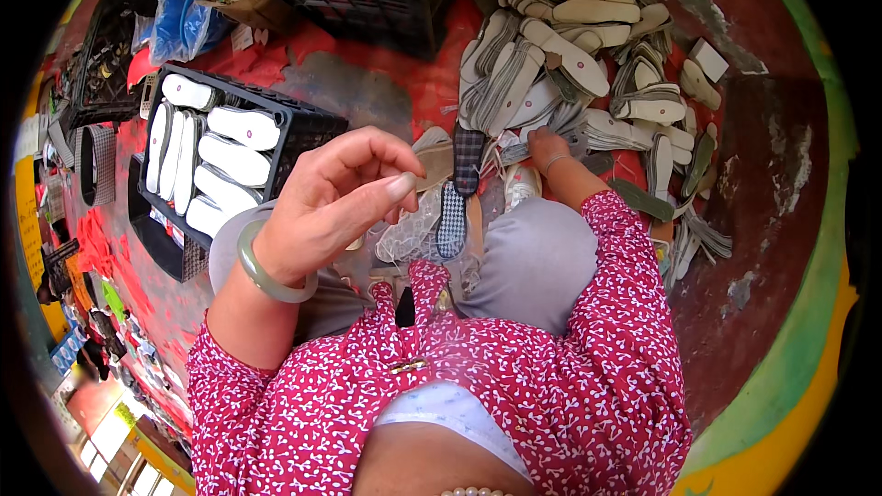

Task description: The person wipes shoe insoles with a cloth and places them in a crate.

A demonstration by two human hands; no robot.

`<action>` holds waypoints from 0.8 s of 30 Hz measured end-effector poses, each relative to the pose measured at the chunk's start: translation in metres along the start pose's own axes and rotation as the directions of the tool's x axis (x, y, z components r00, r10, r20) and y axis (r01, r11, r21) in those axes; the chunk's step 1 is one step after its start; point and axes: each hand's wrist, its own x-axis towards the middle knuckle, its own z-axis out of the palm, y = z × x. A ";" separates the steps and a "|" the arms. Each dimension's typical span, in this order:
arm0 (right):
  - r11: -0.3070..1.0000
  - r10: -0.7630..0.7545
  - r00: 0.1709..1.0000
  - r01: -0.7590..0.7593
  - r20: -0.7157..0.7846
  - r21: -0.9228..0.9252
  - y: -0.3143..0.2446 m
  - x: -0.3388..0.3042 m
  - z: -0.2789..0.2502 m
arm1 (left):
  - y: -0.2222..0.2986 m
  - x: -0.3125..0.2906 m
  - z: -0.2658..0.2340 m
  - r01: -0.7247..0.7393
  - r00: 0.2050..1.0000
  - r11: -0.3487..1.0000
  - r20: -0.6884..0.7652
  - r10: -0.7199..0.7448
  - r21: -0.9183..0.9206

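My left hand (335, 202), with a pale green bangle at the wrist, is raised before my lap. Its fingers curl loosely, apart from the thumb, and I see nothing between them. At the near edge of a heap of insoles (574, 64), my right hand (548, 149) reaches down to a stack of grey insoles (568, 127). It touches the stack, but its fingertips are too hidden to show a grip. Between my knees lie a dark plaid insole (469, 161), a houndstooth insole (449, 222) and clear plastic wrapping (409, 231).
A black crate (317, 115) of white-topped insoles stands left of my lap. Behind it is another black crate (367, 0). Blue plastic bags (179, 23) and a cardboard box (262, 7) sit at the far left. A small white box (708, 61) lies right of the heap.
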 end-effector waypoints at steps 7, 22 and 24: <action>0.994 0.034 0.995 -0.024 -0.097 0.102 0.011 -0.017 -0.004 | 0.006 0.004 0.003 0.048 0.999 0.998 -0.003 -0.048 0.050; 0.949 0.312 0.920 -0.289 -0.237 0.126 0.046 -0.113 -0.118 | -0.003 0.010 -0.007 -0.084 0.996 0.981 -0.024 0.089 0.172; 0.933 0.355 0.882 -0.318 -0.309 0.167 0.045 -0.127 -0.134 | -0.003 0.010 -0.008 -0.093 0.994 0.969 -0.034 0.104 0.228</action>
